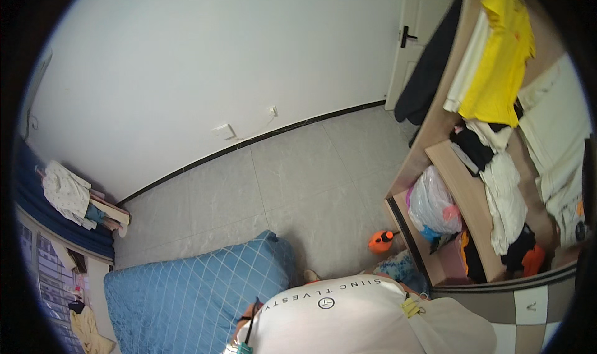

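Neither of my hands shows. The front of the white printed T-shirt (367, 320) that I wear fills the bottom middle. A sliver of skin and a dark strap (252, 320) show at its left edge, with a small teal piece (244, 349) below. On the shirt's right side sits a small yellow clip-like thing (410, 307). Closest on the left is a bed or mattress under a blue checked cover (193, 292). An orange rounded container (380, 241) with a dark spout stands on the floor ahead, beside the wardrobe.
The open wardrobe (438, 167) at right holds a hanging yellow shirt (497, 74), piled clothes (507, 198) and a stuffed plastic bag (432, 198). Dark clothing (429, 68) hangs near the door (420, 18). Far left, clothes (68, 189) lie by a blue curtain (37, 202). Grey tiles (298, 174) cover the floor.
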`<act>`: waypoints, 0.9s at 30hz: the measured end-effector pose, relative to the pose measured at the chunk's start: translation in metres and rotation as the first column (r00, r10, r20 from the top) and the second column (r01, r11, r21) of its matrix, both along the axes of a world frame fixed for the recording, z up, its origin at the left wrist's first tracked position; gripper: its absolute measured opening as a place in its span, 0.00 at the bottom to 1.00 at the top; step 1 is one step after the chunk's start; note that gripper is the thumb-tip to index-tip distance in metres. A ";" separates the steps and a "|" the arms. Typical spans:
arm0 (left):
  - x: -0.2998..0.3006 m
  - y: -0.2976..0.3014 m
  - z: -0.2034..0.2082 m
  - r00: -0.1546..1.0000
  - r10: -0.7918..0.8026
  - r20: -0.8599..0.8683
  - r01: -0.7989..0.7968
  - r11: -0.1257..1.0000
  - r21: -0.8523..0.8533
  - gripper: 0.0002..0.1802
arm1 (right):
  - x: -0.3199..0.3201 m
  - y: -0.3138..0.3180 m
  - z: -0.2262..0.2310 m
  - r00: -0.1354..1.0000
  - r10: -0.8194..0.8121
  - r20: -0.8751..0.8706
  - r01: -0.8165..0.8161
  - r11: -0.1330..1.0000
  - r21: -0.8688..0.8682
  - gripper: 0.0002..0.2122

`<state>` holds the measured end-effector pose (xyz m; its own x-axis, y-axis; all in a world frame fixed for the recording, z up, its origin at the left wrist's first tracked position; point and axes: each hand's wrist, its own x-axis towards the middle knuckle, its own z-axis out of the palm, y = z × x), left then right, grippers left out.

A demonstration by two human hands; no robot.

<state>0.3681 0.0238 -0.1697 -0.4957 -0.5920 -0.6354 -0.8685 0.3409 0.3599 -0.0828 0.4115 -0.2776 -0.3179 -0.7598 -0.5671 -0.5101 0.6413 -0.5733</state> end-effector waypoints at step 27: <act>-0.177 -0.260 0.004 0.443 0.892 -0.095 -0.890 0.450 0.073 0.22 | -0.401 -0.905 0.111 0.966 0.163 0.203 -0.202 0.960 0.192 0.07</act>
<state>0.1914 -0.2361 -0.1660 0.2389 -0.7414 -0.6271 -0.6490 -0.6023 0.4648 -0.4840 -0.4935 -0.1662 -0.0606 -0.6531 -0.7549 -0.5281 0.6627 -0.5309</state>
